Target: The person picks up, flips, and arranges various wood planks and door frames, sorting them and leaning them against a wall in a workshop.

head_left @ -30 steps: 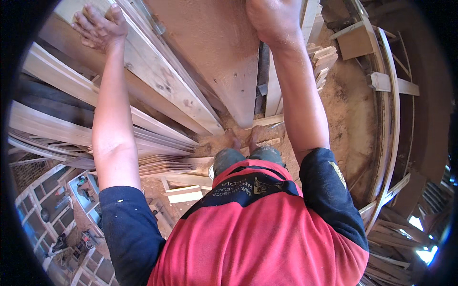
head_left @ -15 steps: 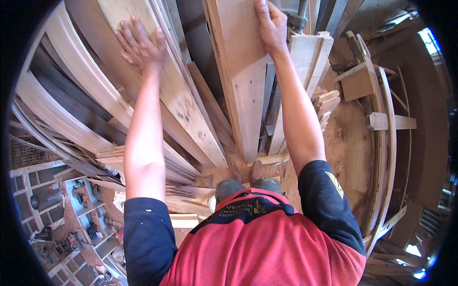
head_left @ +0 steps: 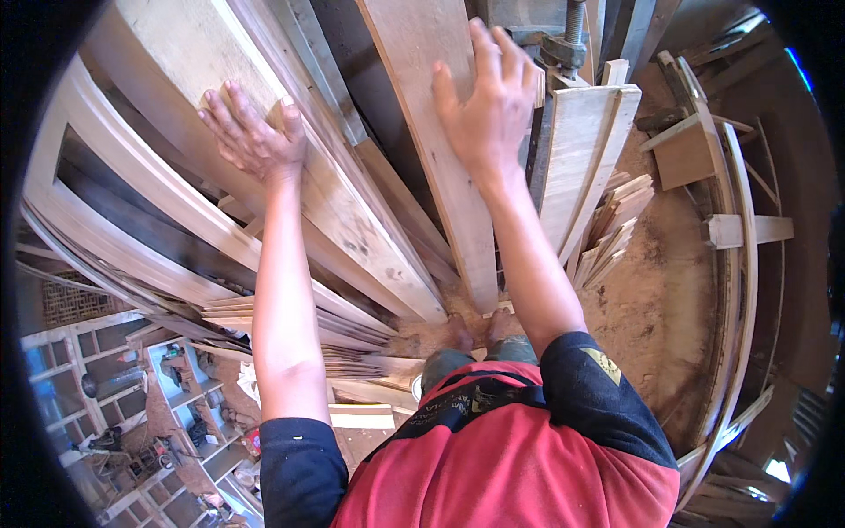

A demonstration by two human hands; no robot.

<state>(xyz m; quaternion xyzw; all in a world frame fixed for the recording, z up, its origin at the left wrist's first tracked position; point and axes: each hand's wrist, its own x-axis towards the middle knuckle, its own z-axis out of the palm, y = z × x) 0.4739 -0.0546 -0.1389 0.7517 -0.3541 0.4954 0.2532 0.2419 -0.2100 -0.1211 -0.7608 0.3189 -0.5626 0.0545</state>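
Observation:
My left hand [head_left: 253, 136] rests with spread fingers on a long pale plank [head_left: 356, 216], its thumb along the plank's right edge. That plank leans upright among other boards, its foot near my feet. My right hand [head_left: 491, 114] is open, fingers apart, over the upper right side of another long plank [head_left: 414, 88]. Whether its palm touches the wood cannot be seen. This second plank also stands leaning, with its lower end close to my bare feet. Neither hand is wrapped round anything.
A metal screw clamp [head_left: 568, 51] sits right of my right hand, above a pale board [head_left: 576, 150]. Thin wood offcuts [head_left: 616, 220] are stacked beside it. Curved wooden frames [head_left: 150, 158] lean at left. Sawdust covers the floor [head_left: 642, 304]; a cluttered shelf [head_left: 180, 387] stands lower left.
My right hand has let go of the second plank's edge and spread its fingers. My left hand stays on its plank. The whole view has shifted slightly.

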